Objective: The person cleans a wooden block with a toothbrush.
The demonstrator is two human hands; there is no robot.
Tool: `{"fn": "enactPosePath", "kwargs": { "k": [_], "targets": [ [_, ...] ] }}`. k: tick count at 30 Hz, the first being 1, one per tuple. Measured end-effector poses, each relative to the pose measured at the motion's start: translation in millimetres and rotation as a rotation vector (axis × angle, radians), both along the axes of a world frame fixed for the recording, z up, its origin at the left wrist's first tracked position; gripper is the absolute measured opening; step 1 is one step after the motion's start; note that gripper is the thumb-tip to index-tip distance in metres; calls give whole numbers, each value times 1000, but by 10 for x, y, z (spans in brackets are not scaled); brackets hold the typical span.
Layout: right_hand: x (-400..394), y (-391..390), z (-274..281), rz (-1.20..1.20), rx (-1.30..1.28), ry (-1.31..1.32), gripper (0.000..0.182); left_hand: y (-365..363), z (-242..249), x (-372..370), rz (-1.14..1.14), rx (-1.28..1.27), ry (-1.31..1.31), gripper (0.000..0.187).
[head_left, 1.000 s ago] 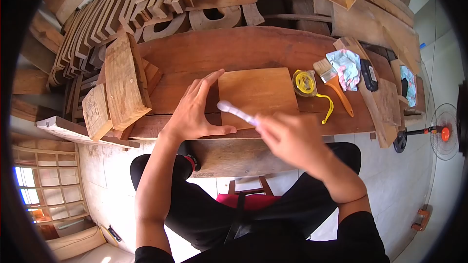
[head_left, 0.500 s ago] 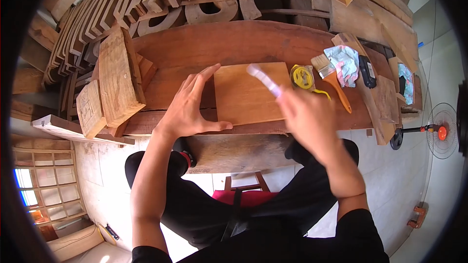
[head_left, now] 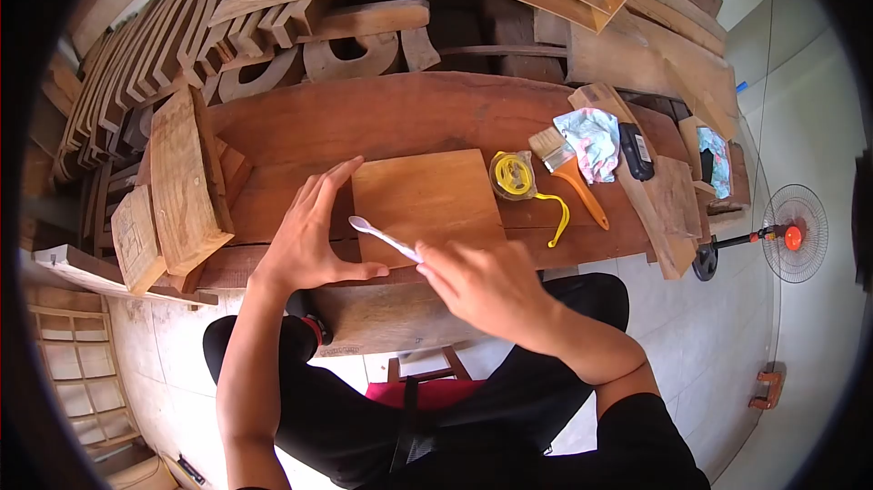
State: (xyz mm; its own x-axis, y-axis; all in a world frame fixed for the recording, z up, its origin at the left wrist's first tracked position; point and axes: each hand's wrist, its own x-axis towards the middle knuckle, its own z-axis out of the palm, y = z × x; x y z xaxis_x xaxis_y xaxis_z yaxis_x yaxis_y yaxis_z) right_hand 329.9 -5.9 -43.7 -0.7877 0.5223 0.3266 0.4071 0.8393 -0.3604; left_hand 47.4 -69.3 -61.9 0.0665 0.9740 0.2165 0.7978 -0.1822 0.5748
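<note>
Lying flat on the reddish workbench (head_left: 400, 117), the board (head_left: 427, 195) sat at the near edge, about mid-length. The left hand (head_left: 305, 235) spread open along the board's left edge, thumb and forefinger by the corners; whether they pressed it, I could not tell. The right hand (head_left: 482, 281), at the near right, gripped a pale spoon (head_left: 386, 236), bowl by the left edge. Good handling seemed to need a steady board, loose wrist and spoon clear of the left hand.
</note>
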Motion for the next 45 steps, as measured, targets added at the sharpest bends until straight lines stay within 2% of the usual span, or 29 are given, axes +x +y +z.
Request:
{"fn": "enactPosePath", "kwargs": {
  "k": [1,2,3,5,7,9,10,11,13,14,15,19,21,23,24,25,28,31,32,33,36,39,40,41,44,45],
  "targets": [
    [27,103,80,-2,-43,13,22,12,5,1,1,-11,-12,131],
    [61,237,154,-104,-82,-74,20,5,13,8,8,-26,-24,132],
    [95,403,137,-187,-87,-12,20,-13,22,9,18,-44,-36,132],
    [143,551,126,-269,98,-126,20,-25,-12,-13,3,-18,-26,133],
    [41,263,122,-222,94,-107,19,-5,-27,-23,-2,15,-15,133],
    [-56,41,23,61,1,32,19,3,-25,-24,-8,28,-1,134],
    [-81,27,22,68,48,48,19,17,-16,-29,-13,32,3,134],
    [-28,96,81,-13,36,-4,19,27,-9,-32,-15,32,4,133],
    [31,429,25,-176,33,67,20,1,-4,-33,-11,6,10,135],
    [78,568,-7,-184,82,68,15,1,11,-32,-8,-13,19,136],
    [95,593,-10,-176,141,55,15,4,24,-36,-6,-28,27,138],
    [-31,134,-109,45,53,81,18,32,30,-64,-4,-24,46,137],
    [29,329,-44,-73,14,113,17,28,55,-56,1,13,47,135],
    [102,601,15,-241,-7,19,13,15,150,-45,23,-108,11,137],
    [106,553,-6,-233,19,44,13,23,181,-23,29,-163,-8,139],
    [84,497,-19,-228,53,72,13,28,147,-27,18,-113,8,139],
    [19,108,-66,9,-10,53,15,31,32,-49,-9,-11,41,139],
    [81,388,10,-151,-25,97,16,-1,37,-50,16,-42,23,139],
    [117,497,103,-233,-19,-2,15,-13,65,-35,32,-77,10,139],
    [137,540,81,-236,40,17,16,-7,76,-12,45,-108,-5,138],
    [10,18,3,12,-3,8,19,5,-5,-39,17,-56,-13,136],
    [104,359,75,-193,-44,48,19,-15,-11,-26,28,-50,-7,136],
    [142,505,182,-289,-50,-58,19,-32,-5,-27,31,-60,-4,135],
    [191,615,46,-258,92,0,19,-32,6,-23,32,-67,-3,135],
    [70,143,45,-109,-7,-48,18,4,-6,-22,32,-40,-10,136],
    [29,51,-5,0,24,81,12,-7,-13,-29,25,-39,-8,136]
  ]
}}
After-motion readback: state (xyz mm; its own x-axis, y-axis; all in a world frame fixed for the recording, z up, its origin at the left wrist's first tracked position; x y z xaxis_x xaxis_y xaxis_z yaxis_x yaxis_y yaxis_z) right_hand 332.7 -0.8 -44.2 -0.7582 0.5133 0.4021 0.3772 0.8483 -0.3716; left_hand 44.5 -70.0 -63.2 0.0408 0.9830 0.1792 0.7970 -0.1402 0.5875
